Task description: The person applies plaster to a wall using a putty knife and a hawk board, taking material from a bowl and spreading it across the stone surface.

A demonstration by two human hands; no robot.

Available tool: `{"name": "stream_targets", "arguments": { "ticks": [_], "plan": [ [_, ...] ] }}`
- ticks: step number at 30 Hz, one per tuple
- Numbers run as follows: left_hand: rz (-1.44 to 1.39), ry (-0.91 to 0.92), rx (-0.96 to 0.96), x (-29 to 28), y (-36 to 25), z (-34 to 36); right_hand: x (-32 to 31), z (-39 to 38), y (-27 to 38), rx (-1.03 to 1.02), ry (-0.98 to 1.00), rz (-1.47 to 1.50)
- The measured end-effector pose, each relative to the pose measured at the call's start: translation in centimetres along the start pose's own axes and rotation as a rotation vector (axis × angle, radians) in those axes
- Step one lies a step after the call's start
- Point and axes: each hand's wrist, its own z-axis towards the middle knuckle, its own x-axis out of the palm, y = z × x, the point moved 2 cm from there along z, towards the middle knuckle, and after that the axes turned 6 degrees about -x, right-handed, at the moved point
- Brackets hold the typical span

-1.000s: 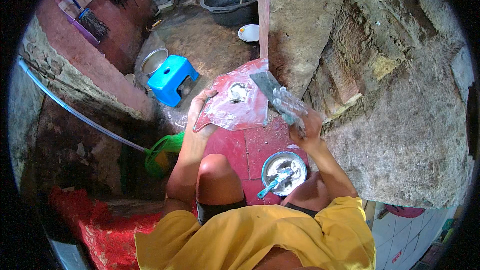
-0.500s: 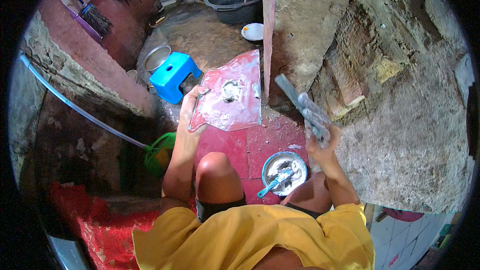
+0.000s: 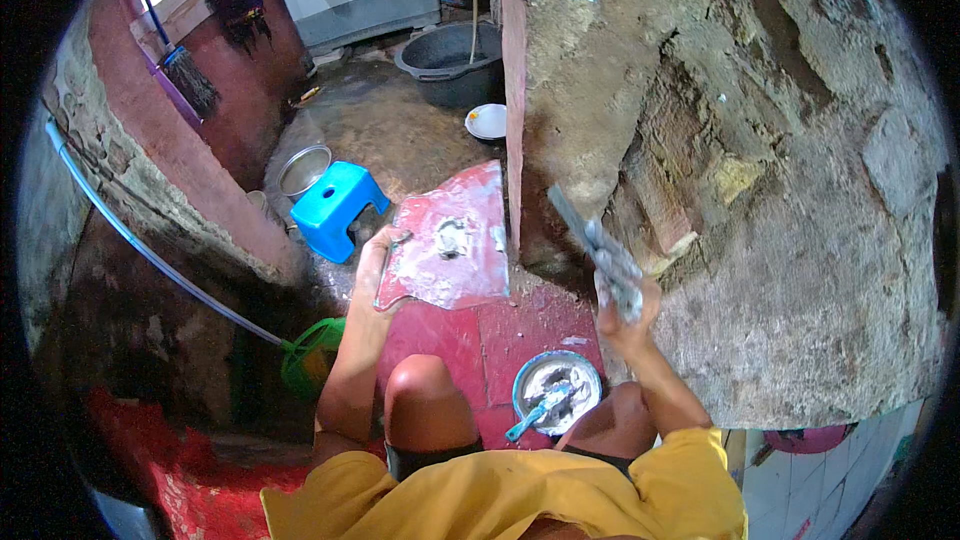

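Crumbly walls (image 3: 790,310) are standing around you, and red floor tiles (image 3: 430,335) are lying in front of your feet. Your left hand (image 3: 372,265) is holding a thin red sheet (image 3: 420,270) by its left edge. That grip is pinching tight, with the thumb resting on top. The sheet is sitting up in front of you, over the tiles, just left of the wall's narrow end. White paste (image 3: 480,280) is covering much of its top, and a lumpy grey-white blob (image 3: 454,237) is sitting near the middle.

Your right hand (image 3: 630,315) is holding a flat grey scraper (image 3: 568,212). That grip is wrapping around the messy end, and the flat end is pointing up and away from you. The scraper is hanging to the right of the sheet, not touching it.

Down on the tiles, a round bowl (image 3: 519,377) of white paste is sitting between your knees, close to the right one. A blue-handled spatula (image 3: 526,424) is leaning in it, with its handle poking over the rim.

Farther off, a blue stool (image 3: 340,202) is standing beside a round metal pan (image 3: 305,170). A white dish (image 3: 487,121) is resting near a big black tub (image 3: 450,75).
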Motion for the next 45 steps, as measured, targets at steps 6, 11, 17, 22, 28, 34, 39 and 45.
{"name": "stream_targets", "arguments": {
  "ticks": [6, 11, 17, 22, 28, 34, 39, 45],
  "plan": [
    [-0.054, 0.025, 0.088, 2.0, -0.2, -0.6, 3.0, 1.3, 0.5, -0.146, 0.208, -0.112],
    [-0.069, 0.031, 0.121, 2.8, -2.7, -2.2, 1.2, -1.3, 0.7, 0.290, 0.189, 0.128],
    [0.522, -0.073, -0.075, 2.1, -4.4, -1.2, -4.3, 5.8, -2.4, 0.374, -0.114, -0.391],
    [0.456, 0.164, -0.239, 0.9, -3.6, 1.3, -3.6, 6.0, -8.7, 0.554, 0.202, -0.145],
    [0.575, -0.007, -0.211, 0.5, -2.9, 1.4, -0.4, 4.1, -9.5, 0.566, 0.273, 0.066],
    [0.636, -0.141, -0.233, -0.9, -1.5, 4.0, 1.8, 1.2, -8.8, 0.647, 0.330, 0.258],
    [0.501, -0.105, -0.326, -0.9, -0.2, 4.4, 3.1, 1.4, -6.1, 0.626, 0.441, 0.414],
    [0.374, -0.140, -0.320, 1.2, 1.2, 2.4, 3.7, 1.6, -5.7, 0.675, 0.438, 0.553]
  ]
}}
